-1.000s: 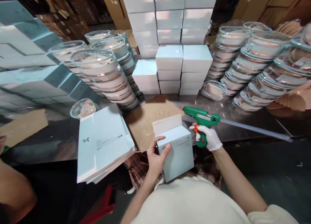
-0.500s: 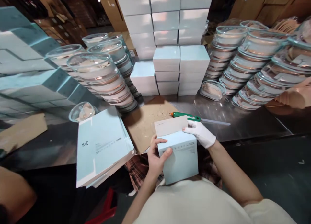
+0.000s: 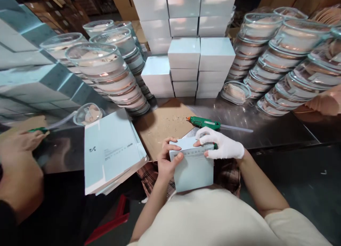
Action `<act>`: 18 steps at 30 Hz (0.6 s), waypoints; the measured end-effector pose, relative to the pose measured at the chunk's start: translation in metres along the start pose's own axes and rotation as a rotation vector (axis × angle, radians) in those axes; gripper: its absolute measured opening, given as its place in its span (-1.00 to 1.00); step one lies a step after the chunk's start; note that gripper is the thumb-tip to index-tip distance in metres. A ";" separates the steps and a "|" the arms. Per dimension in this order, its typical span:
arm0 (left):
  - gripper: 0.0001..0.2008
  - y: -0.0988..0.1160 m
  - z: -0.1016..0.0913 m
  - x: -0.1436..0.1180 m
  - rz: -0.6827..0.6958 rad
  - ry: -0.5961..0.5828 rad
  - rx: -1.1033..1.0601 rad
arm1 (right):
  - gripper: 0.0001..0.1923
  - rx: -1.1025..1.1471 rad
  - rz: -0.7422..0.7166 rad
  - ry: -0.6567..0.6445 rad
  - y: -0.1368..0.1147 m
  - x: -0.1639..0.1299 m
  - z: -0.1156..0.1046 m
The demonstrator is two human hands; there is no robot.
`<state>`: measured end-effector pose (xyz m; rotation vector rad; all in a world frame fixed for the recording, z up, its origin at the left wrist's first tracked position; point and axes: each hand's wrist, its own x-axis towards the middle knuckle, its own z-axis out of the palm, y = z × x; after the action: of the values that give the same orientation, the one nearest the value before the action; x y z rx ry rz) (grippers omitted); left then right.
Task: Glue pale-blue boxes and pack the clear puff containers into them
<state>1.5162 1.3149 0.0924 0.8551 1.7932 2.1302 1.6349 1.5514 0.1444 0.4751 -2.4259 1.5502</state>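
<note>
The pale blue box (image 3: 193, 167) is serving as the landmark. Its lower edge is disappearing behind the person's cream shirt (image 3: 213, 217), and the gloved right hand (image 3: 222, 148) is covering its top right corner. The print along its flap is too small to read. Far left of the box, a co-worker's hand (image 3: 18, 143) is running off the frame, gripping what may be a second glue gun.

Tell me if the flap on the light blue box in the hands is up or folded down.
Folded down. The box shows no raised flap; the gloved right hand presses along its top edge while the left hand grips its side.
</note>
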 end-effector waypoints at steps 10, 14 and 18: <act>-0.67 0.007 0.003 -0.001 -0.076 0.026 -0.102 | -0.70 0.142 0.072 0.473 0.016 -0.016 0.043; -0.56 0.010 -0.001 0.007 -0.165 0.183 -0.130 | -0.34 0.264 0.162 0.573 0.036 -0.026 0.058; -0.49 0.008 -0.018 0.027 -0.317 0.600 -0.232 | 0.14 -0.124 0.167 0.693 0.051 -0.051 0.072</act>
<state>1.4858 1.3129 0.1063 -0.1443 1.7092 2.4552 1.6616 1.5136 0.0532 -0.2643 -2.0192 1.3144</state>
